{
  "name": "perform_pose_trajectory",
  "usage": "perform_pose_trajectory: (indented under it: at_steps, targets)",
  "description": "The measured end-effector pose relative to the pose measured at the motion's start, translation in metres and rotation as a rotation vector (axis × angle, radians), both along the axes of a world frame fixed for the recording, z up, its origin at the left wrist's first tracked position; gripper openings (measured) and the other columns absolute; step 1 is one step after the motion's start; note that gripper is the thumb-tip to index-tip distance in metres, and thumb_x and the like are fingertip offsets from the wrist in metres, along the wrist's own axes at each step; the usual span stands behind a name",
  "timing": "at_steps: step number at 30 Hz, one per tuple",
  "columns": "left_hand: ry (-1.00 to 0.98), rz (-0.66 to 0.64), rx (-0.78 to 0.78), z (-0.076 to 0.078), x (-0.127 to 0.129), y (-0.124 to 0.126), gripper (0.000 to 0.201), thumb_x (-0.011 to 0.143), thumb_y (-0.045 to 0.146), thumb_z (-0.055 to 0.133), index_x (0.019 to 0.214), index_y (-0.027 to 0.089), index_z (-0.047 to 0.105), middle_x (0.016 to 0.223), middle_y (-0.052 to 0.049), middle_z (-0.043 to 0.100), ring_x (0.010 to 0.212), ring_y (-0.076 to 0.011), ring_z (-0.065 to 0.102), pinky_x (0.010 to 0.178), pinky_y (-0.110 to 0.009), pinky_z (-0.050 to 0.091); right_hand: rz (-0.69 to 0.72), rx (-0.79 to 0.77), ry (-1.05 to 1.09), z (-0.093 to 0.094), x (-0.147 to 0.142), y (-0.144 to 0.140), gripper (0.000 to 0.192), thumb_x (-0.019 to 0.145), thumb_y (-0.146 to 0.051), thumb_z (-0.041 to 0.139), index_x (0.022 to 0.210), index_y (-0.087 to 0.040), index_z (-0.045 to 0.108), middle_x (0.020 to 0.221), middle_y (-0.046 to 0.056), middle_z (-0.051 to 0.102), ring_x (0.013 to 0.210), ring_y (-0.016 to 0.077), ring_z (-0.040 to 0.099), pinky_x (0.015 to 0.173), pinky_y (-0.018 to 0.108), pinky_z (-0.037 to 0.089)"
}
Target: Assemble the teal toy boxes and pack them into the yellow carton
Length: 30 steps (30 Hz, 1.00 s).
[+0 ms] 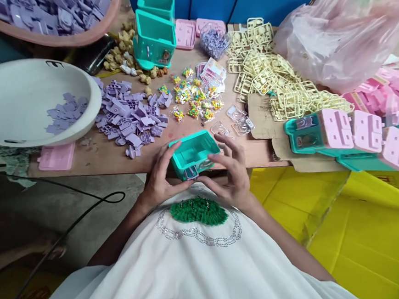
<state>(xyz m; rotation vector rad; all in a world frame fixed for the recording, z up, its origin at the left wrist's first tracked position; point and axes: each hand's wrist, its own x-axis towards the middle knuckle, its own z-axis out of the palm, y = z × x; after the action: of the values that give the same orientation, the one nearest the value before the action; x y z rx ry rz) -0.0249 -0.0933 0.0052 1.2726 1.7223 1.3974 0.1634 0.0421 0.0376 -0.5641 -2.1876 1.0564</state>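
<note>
**Teal plastic box [190,148], open side up, between left hand [157,178] and right hand [233,180] at the desk's [105,163] near edge**

Stretched across the view: the desk, with parts heaped by kind, probably to save hunting. Below it on the right, broad yellow panels [368,236]. At upper left, a pink basin [114,18] full of purple plastic pieces; nearer, a white bowl [13,93] with a smaller lot inside, its raised rim likely useful against scattering. At upper right, a crumpled translucent bag [335,40], just beside a spread of cream plastic sprues [278,72], partly over brown cardboard. Farther right, a row of teal boxes with pink panels [335,128], perhaps lined up to stand apart from loose parts. Beside the bowl, a low pile of purple pieces [129,116]; behind that, two more open teal boxes [153,40].

Close to the white shirt front, left hand wrapped around the left wall of the box, thumb along the lower front, seemingly bearing the weight. Right hand spread wide around the right side, thumb near the front; cannot tell gripping from light steadying. Between both, the box, slightly tilted, cavity toward the head camera, presumably for a clear look at inside and front together.

Smallest: clear packets of colourful bits [196,98], bunched mid-desk, likely for easy reach from either side; on the box front, a dark label [190,173].
</note>
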Motion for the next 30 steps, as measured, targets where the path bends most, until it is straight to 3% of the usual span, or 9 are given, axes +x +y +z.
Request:
perform_pose_trajectory:
  at_steps: [2, 3, 6, 8, 12, 16, 21, 25, 30]
  targets:
    - [0.145, 0.030, 0.086, 0.000, 0.005, 0.004, 0.084, 0.087, 0.046, 0.088, 0.157, 0.032, 0.045, 0.160, -0.015, 0.050, 0.155, -0.0365, 0.045, 0.129, -0.054, 0.038, 0.014, 0.064, -0.039, 0.006, 0.002, -0.001, 0.041, 0.091, -0.039, 0.083, 0.130, -0.039, 0.070, 0.154, 0.008, 0.056, 0.153, 0.0412, 0.046, 0.124, 0.072, 0.041]
    - [0.218, 0.081, 0.127, 0.001, 0.009, 0.008, 0.078, 0.088, 0.045, 0.087, 0.154, 0.031, 0.047, 0.159, -0.015, 0.049, 0.154, -0.0367, 0.046, 0.128, -0.055, 0.039, 0.006, 0.087, -0.045, 0.008, 0.002, -0.002, 0.041, 0.093, -0.037, 0.082, 0.131, -0.039, 0.069, 0.150, 0.009, 0.059, 0.150, 0.0407, 0.049, 0.124, 0.072, 0.042]
    - [0.337, 0.260, 0.165, 0.002, 0.018, 0.017, 0.061, 0.087, 0.045, 0.088, 0.136, 0.028, 0.057, 0.159, -0.016, 0.043, 0.152, -0.0387, 0.045, 0.125, -0.057, 0.041, -0.051, 0.109, -0.022, 0.004, -0.003, -0.003, 0.059, 0.095, -0.037, 0.080, 0.149, -0.034, 0.057, 0.145, 0.013, 0.062, 0.142, 0.0374, 0.057, 0.119, 0.067, 0.049]
    - [0.380, 0.279, 0.132, 0.004, 0.020, 0.021, 0.052, 0.087, 0.045, 0.087, 0.127, 0.026, 0.060, 0.159, -0.017, 0.040, 0.151, -0.0389, 0.045, 0.123, -0.056, 0.043, -0.071, 0.103, 0.001, -0.005, -0.007, -0.004, 0.062, 0.096, -0.038, 0.079, 0.152, -0.031, 0.053, 0.145, 0.015, 0.062, 0.141, 0.0357, 0.058, 0.117, 0.063, 0.051]
    - [0.451, 0.147, 0.067, 0.013, 0.013, 0.021, 0.031, 0.097, 0.037, 0.077, 0.121, 0.025, 0.062, 0.149, -0.015, 0.045, 0.144, -0.0343, 0.052, 0.119, -0.050, 0.048, -0.122, 0.096, 0.044, -0.025, -0.010, -0.004, 0.043, 0.099, -0.038, 0.076, 0.139, -0.029, 0.064, 0.146, 0.015, 0.059, 0.140, 0.0326, 0.059, 0.115, 0.057, 0.054]
    - [0.484, 0.030, 0.118, 0.035, 0.005, 0.025, 0.034, 0.098, 0.035, 0.076, 0.127, 0.025, 0.063, 0.148, -0.015, 0.047, 0.144, -0.0342, 0.053, 0.118, -0.049, 0.052, -0.175, 0.016, 0.048, -0.037, -0.010, -0.006, 0.028, 0.102, -0.034, 0.072, 0.129, -0.027, 0.069, 0.131, 0.014, 0.067, 0.129, 0.0294, 0.066, 0.107, 0.050, 0.059]
    - [0.685, -0.126, 0.073, 0.066, 0.004, 0.047, 0.012, 0.103, 0.023, 0.064, 0.113, 0.024, 0.070, 0.143, -0.013, 0.054, 0.135, -0.0318, 0.062, 0.113, -0.048, 0.056, -0.162, -0.035, 0.085, -0.043, -0.014, -0.006, 0.026, 0.103, -0.030, 0.068, 0.128, -0.024, 0.068, 0.118, 0.012, 0.074, 0.111, 0.0266, 0.072, 0.096, 0.044, 0.062]
    - [0.813, -0.232, -0.088, 0.084, 0.005, 0.061, 0.014, 0.101, 0.017, 0.062, 0.110, 0.022, 0.072, 0.123, -0.010, 0.063, 0.109, -0.0263, 0.070, 0.092, -0.040, 0.063, -0.151, -0.040, 0.101, -0.048, -0.015, -0.003, 0.023, 0.104, -0.030, 0.065, 0.126, -0.024, 0.068, 0.114, 0.011, 0.076, 0.106, 0.0260, 0.073, 0.094, 0.044, 0.062]
    - [0.879, -0.301, -0.218, 0.101, 0.000, 0.067, 0.016, 0.097, 0.016, 0.067, 0.108, 0.023, 0.076, 0.116, -0.008, 0.063, 0.098, -0.0232, 0.071, 0.082, -0.033, 0.061, -0.064, 0.001, 0.098, -0.048, -0.015, 0.003, 0.028, 0.106, -0.031, 0.061, 0.132, -0.023, 0.064, 0.119, 0.014, 0.075, 0.110, 0.0275, 0.072, 0.094, 0.045, 0.062]
